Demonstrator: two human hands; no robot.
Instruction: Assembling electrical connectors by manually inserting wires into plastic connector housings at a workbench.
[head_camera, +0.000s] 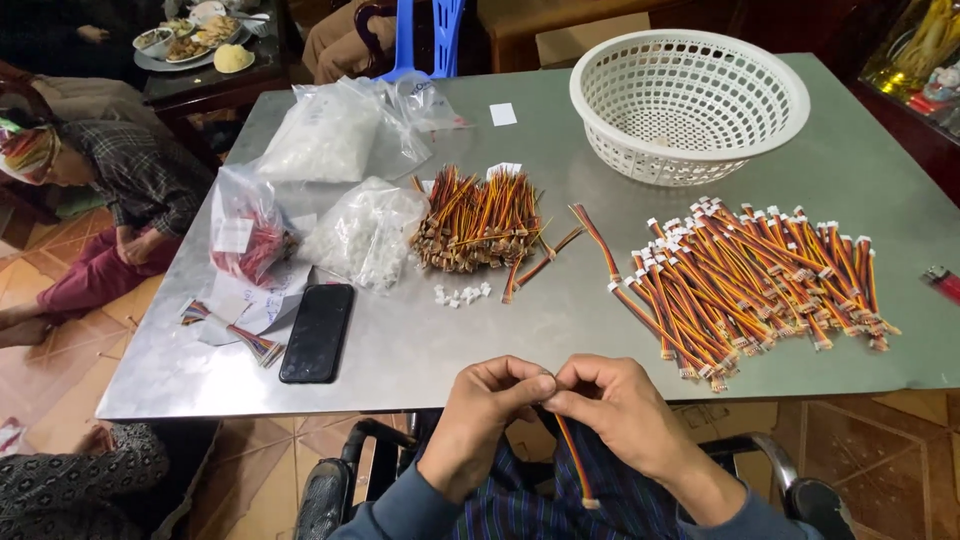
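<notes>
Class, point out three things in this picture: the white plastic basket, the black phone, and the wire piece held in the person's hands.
white plastic basket (745, 82): head view, on its far rim.
black phone (317, 332): head view, middle of its dark screen.
wire piece (574, 462): head view, on the striped strand hanging below the fingers.

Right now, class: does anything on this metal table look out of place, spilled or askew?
Little stands out. A few small white connector housings lie loose beside their bag, and some stray wire leads sit apart from the unfinished bundle. A black phone rests among the parts.
</notes>
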